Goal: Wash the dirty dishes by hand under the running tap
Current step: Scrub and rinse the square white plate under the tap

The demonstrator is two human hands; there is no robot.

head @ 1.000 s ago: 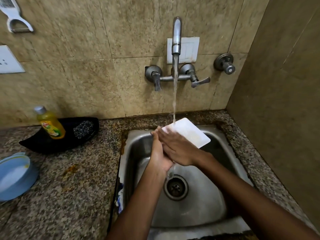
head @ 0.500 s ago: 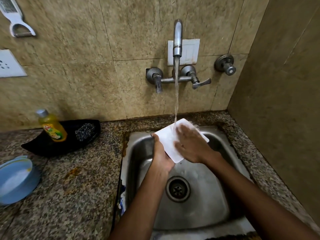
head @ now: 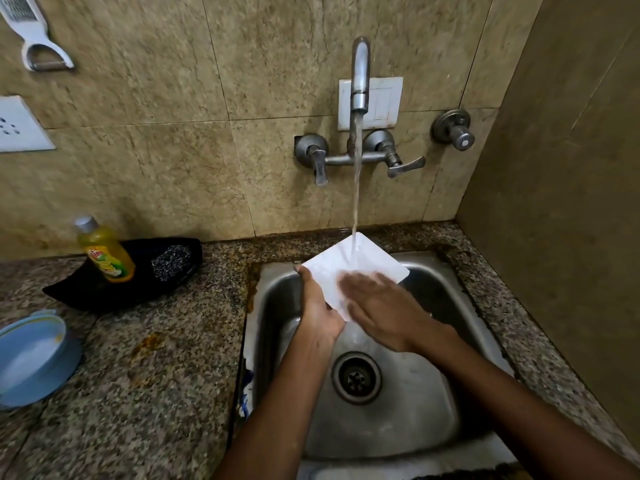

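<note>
A flat white square plate [head: 360, 263] is held over the steel sink [head: 446, 296], tilted, with its far corner under the stream from the wall tap [head: 360, 74]. My left hand [head: 317, 306] grips the plate's near left edge. My right hand [head: 381, 306] lies flat on the plate's wet face, fingers spread and blurred. Water runs off the plate toward the drain [head: 356, 377].
On the granite counter [head: 156, 358] to the left stand a black dish [head: 69, 292] holding a yellow soap bottle [head: 105, 251] and a steel scrubber [head: 171, 261]. Stacked blue bowls [head: 31, 358] sit at the far left. A side wall rises on the right.
The plate has been turned so more of its white face shows under the stream. My right hand has slid from covering it to rubbing across its near side.
</note>
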